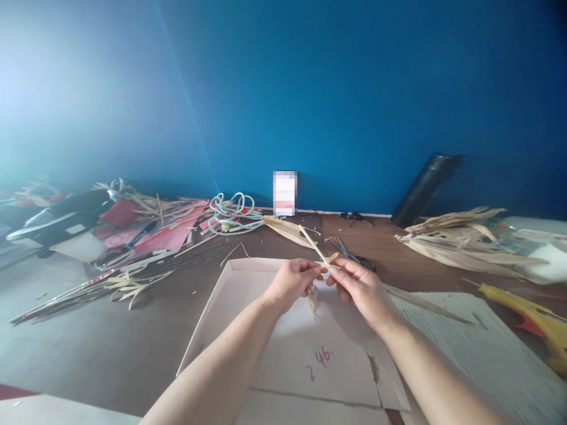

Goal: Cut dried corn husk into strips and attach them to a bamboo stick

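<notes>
My left hand (pixel 292 280) and my right hand (pixel 361 289) meet above a flat white cardboard sheet (pixel 292 348). Both are closed in a pinch on a thin pale husk strip (pixel 313 243) that slants up and to the left from the fingertips. A frayed bit of the strip hangs below my left hand. A pair of dark scissors (pixel 354 255) lies on the brown table (pixel 133 342) just beyond my right hand.
Dried corn husks (pixel 460 245) pile at the right, with a yellow glue gun (pixel 531 316) in front. Thin sticks and husk scraps (pixel 110 283) lie at the left by red paper (pixel 168 236). A coiled cord (pixel 233 213) and a black tube (pixel 425 186) rest against the blue wall.
</notes>
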A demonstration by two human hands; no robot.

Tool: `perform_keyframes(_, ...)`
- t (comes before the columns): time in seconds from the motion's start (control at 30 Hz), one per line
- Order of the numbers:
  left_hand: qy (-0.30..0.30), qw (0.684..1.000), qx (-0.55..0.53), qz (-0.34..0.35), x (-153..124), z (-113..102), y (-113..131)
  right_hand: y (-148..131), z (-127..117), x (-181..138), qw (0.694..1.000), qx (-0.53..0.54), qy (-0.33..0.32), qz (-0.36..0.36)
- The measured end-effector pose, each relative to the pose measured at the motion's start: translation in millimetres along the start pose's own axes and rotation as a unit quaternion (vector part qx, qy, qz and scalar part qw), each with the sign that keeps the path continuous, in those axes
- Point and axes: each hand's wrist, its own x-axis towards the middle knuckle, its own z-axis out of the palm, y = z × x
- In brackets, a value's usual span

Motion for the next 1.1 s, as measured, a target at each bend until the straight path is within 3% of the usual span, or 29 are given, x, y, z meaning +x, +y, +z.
perform_keyframes(0.17,0.007,1.000,0.008,-0.013,0.3,0.2,0.7,5.5,3.7,0.2,0.999,-0.039,-0.035,-0.012)
perform_keyframes(0.4,0.026,0.997,0.067,-0.012,4.7,-0.4,-5.0,14.6,1.8,4.1,0.997,-0.073,-0.029,-0.028)
perform_keyframes(0.53,0.078,0.976,0.193,0.058,3.1,0.2,-6.0,13.7,1.3,4.3,0.998,-0.061,-0.022,-0.020)
perform_keyframes(0.6,0.119,0.940,0.288,0.135,-0.4,1.3,-5.2,11.9,1.3,3.8,0.999,-0.036,-0.014,-0.011)
perform_keyframes(0.73,0.170,0.835,0.464,0.240,-9.3,3.4,-0.9,7.7,0.5,2.7,0.999,0.047,-0.002,0.020)
perform_keyframes(0.9,0.199,0.720,0.608,0.269,-15.9,2.8,7.8,4.4,0.5,2.8,0.990,0.130,-0.007,0.059)
perform_keyframes(1.1,0.191,0.653,0.676,0.284,-16.6,1.0,12.6,2.1,2.0,2.1,0.981,0.186,-0.010,0.059)
